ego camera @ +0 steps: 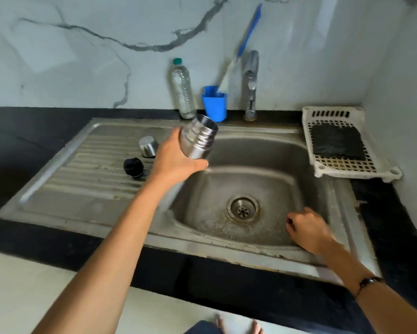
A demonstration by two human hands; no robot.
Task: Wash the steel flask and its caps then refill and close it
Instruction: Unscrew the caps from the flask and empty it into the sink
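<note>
My left hand (172, 160) grips the steel flask (198, 137) around its body and holds it tilted over the left edge of the sink basin (226, 227), its open mouth pointing up and to the right. The steel outer cap (148, 146) stands upside down on the ribbed draining board (87, 169). Just in front of it lies the black inner stopper (133, 167). My right hand (308, 229) hangs over the basin's right front, fingers loosely curled, holding nothing.
A tap (251, 83) stands behind the basin, no water visible. Left of it are a blue holder (214, 104) with a blue-handled bottle brush (241, 49) and a clear plastic water bottle (182, 89). A white perforated tray (347, 165) with a dark scrub pad (336, 141) sits at right.
</note>
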